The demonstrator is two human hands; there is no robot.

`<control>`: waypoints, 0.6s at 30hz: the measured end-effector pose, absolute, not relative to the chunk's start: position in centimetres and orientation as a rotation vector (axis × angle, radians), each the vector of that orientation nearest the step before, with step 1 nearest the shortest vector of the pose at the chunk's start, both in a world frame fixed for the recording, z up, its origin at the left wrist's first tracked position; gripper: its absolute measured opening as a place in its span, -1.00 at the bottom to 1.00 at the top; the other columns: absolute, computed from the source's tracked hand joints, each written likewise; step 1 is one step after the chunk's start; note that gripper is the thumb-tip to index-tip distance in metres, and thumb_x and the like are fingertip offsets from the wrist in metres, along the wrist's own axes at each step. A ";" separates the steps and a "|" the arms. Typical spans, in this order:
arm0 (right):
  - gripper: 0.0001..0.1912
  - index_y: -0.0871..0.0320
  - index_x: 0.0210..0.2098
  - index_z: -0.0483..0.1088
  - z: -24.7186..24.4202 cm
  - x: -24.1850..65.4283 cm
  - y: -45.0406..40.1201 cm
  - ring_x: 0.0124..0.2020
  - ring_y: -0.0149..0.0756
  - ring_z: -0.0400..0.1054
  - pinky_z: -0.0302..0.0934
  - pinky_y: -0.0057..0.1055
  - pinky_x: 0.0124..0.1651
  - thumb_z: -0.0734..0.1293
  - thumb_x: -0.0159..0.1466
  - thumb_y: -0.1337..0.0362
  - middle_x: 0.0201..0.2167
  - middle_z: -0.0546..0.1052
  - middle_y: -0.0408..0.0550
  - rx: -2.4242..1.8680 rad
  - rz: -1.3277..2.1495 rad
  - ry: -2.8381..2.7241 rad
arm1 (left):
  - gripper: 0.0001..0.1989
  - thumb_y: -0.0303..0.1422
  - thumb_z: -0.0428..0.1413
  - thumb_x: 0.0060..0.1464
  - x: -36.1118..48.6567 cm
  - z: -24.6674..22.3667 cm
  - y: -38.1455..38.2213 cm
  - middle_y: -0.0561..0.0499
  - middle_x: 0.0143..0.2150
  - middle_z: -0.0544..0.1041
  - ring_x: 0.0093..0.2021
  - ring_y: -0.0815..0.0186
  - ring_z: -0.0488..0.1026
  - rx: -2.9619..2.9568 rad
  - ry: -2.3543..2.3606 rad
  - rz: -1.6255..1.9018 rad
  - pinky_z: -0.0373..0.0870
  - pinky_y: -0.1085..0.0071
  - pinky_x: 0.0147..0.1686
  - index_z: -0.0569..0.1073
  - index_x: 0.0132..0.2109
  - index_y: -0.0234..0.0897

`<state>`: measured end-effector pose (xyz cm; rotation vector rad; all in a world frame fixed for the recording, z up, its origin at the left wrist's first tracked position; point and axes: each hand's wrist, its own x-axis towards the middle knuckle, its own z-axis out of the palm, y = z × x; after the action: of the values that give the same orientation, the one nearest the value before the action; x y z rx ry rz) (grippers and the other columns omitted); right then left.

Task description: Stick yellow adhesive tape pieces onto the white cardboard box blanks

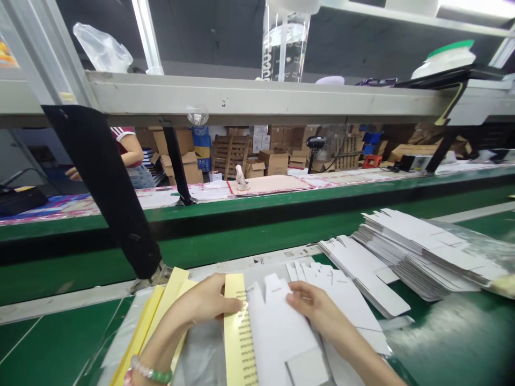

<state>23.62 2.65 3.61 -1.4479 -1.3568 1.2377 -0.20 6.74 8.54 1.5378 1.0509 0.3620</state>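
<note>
My left hand (215, 300) is closed on a long yellow strip (240, 338) printed with rows of small dark text. Right beside the strip, a flat white folded box (281, 332) lies at the middle front, and my right hand (308, 303) pinches its upper right edge between thumb and fingers. More yellow strips (139, 338) lie at the left, partly under my left forearm. Several flat white boxes (341, 295) are fanned out behind and under my right hand. A beaded bracelet is on my left wrist.
Stacks of flat white boxes (422, 246) lie at the right on the green surface (450, 343), near clear plastic. A black-wrapped post (108, 187) stands at the left. A grey shelf beam (241, 99) crosses above. Behind, a person's arm (131, 150) shows near cartons (276, 161).
</note>
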 end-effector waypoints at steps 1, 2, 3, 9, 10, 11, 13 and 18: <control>-0.65 0.20 -0.21 0.30 4.1 24.9 2.6 -0.31 -0.27 0.35 0.20 -0.42 -0.30 0.25 0.10 0.10 -0.33 0.43 -0.03 -1.461 1.226 -1.288 | -0.85 -0.38 0.09 -0.17 -0.3 8.8 6.6 0.10 -0.53 0.31 -0.54 0.42 0.23 1.539 1.051 0.367 0.15 0.51 -0.56 0.38 -0.37 -0.36; -0.64 0.20 -0.19 0.29 4.5 26.5 2.6 -0.27 -0.24 0.35 0.21 -0.40 -0.25 0.25 0.09 0.10 -0.29 0.45 0.00 -1.496 1.188 -1.230 | -0.84 -0.37 0.09 -0.16 -0.4 9.0 6.6 0.09 -0.52 0.32 -0.53 0.42 0.24 1.541 1.051 0.371 0.16 0.51 -0.55 0.38 -0.36 -0.36; -0.62 0.20 -0.18 0.29 4.8 28.1 2.7 -0.24 -0.20 0.35 0.21 -0.37 -0.22 0.25 0.08 0.09 -0.28 0.46 0.03 -1.546 1.133 -1.188 | -0.83 -0.37 0.09 -0.16 -0.5 9.2 6.5 0.08 -0.50 0.33 -0.51 0.41 0.25 1.542 1.051 0.374 0.17 0.51 -0.54 0.38 -0.35 -0.36; -0.62 0.19 -0.22 0.36 5.0 31.4 3.8 -0.15 0.01 0.26 0.10 -0.10 -0.10 0.24 0.02 0.11 -0.25 0.40 0.11 -1.927 0.321 -1.314 | -0.86 -0.37 0.10 -0.15 0.3 9.7 6.1 0.06 -0.49 0.36 -0.48 0.39 0.29 1.529 0.995 0.360 0.22 0.49 -0.50 0.36 -0.39 -0.37; -0.63 0.16 -0.22 0.36 5.3 30.0 3.7 -0.13 -0.01 0.24 0.09 -0.12 -0.09 0.23 0.04 0.10 -0.22 0.37 0.09 -1.887 0.264 -1.389 | -0.85 -0.37 0.09 -0.14 0.5 9.7 6.0 0.05 -0.48 0.36 -0.48 0.39 0.29 1.526 0.981 0.361 0.23 0.48 -0.49 0.36 -0.38 -0.37; -0.66 0.13 -0.22 0.35 5.7 28.2 3.4 -0.12 -0.08 0.23 0.11 -0.18 -0.10 0.21 0.08 0.10 -0.20 0.36 0.05 -1.784 0.325 -1.493 | -0.86 -0.37 0.09 -0.13 0.7 9.8 5.9 0.05 -0.47 0.36 -0.48 0.39 0.28 1.526 0.968 0.363 0.22 0.49 -0.49 0.36 -0.37 -0.37; -0.74 0.08 -0.29 0.35 6.7 24.2 2.8 -0.16 -0.23 0.26 0.14 -0.33 -0.15 0.15 0.16 0.10 -0.23 0.38 -0.05 -1.540 0.612 -1.705 | -0.88 -0.39 0.08 -0.12 1.1 9.8 5.6 0.08 -0.49 0.31 -0.50 0.43 0.23 1.534 0.939 0.375 0.19 0.52 -0.51 0.35 -0.37 -0.36; -0.85 0.11 -0.46 0.33 7.9 18.5 2.7 -0.26 -0.33 0.27 0.10 -0.43 -0.24 0.22 0.14 0.19 -0.37 0.39 -0.15 -1.378 0.813 -1.744 | -0.91 -0.43 0.04 -0.09 1.5 9.7 5.4 0.17 -0.56 0.14 -0.55 0.48 0.07 1.579 0.878 0.405 0.06 0.54 -0.59 0.31 -0.35 -0.33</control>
<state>18.50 2.68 7.95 -1.3778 -1.7436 0.8128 1.53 5.38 9.73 1.5786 0.8777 0.4055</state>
